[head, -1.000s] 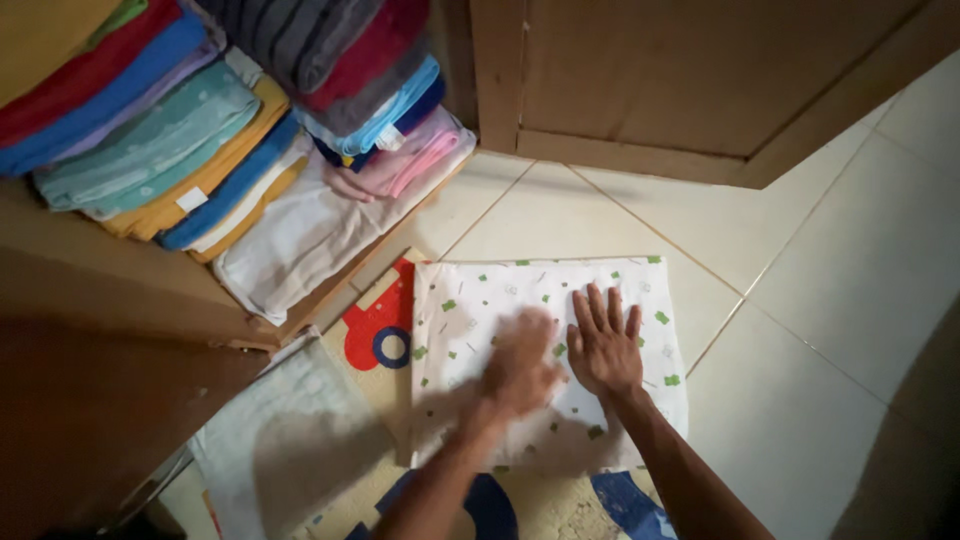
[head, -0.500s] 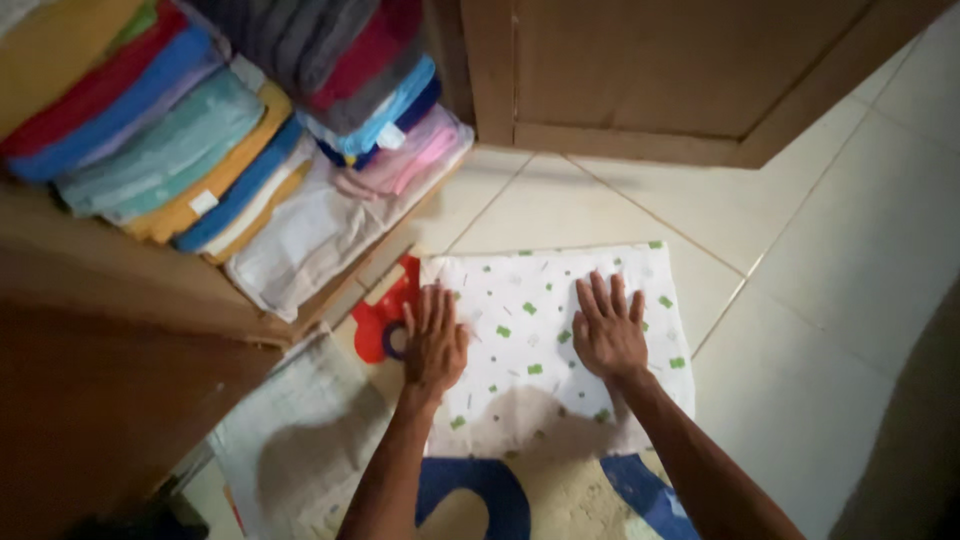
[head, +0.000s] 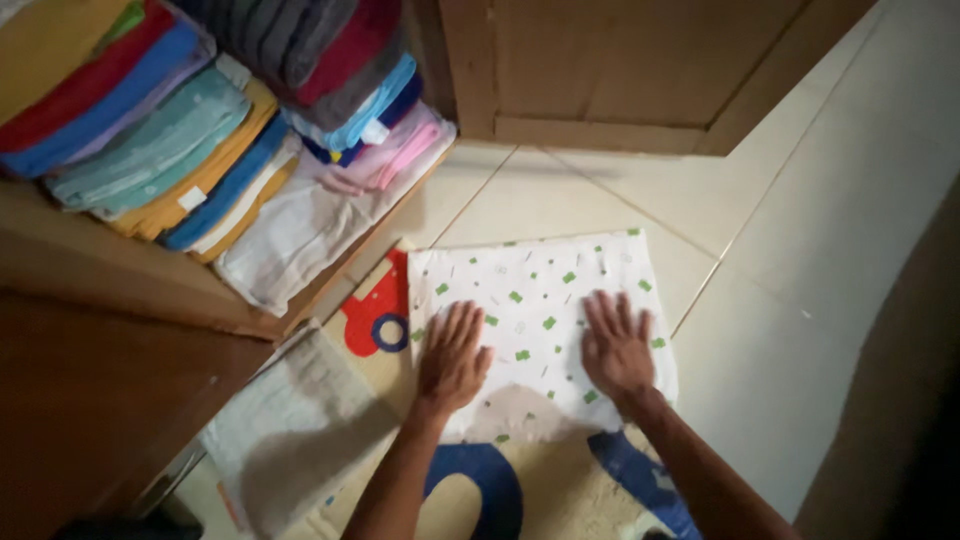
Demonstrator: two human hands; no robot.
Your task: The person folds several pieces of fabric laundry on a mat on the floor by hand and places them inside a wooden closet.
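A folded white cloth with small green marks (head: 540, 285) lies flat on a play mat on the floor. My left hand (head: 452, 358) presses palm-down on the cloth's near left part, fingers spread. My right hand (head: 617, 345) lies flat on its near right part, fingers apart too. Neither hand grips anything.
A wooden shelf (head: 130, 285) at the left holds stacks of folded towels and cloths (head: 190, 140) in many colours. A pale folded cloth (head: 290, 430) lies on the beige mat (head: 375, 305) with red and blue shapes. A wooden cabinet door (head: 620, 70) stands behind, white floor tiles (head: 800, 300) at right.
My left hand swept from the cloth's middle to its left side, then both hands slid toward me over the cloth. The view shifted slightly.
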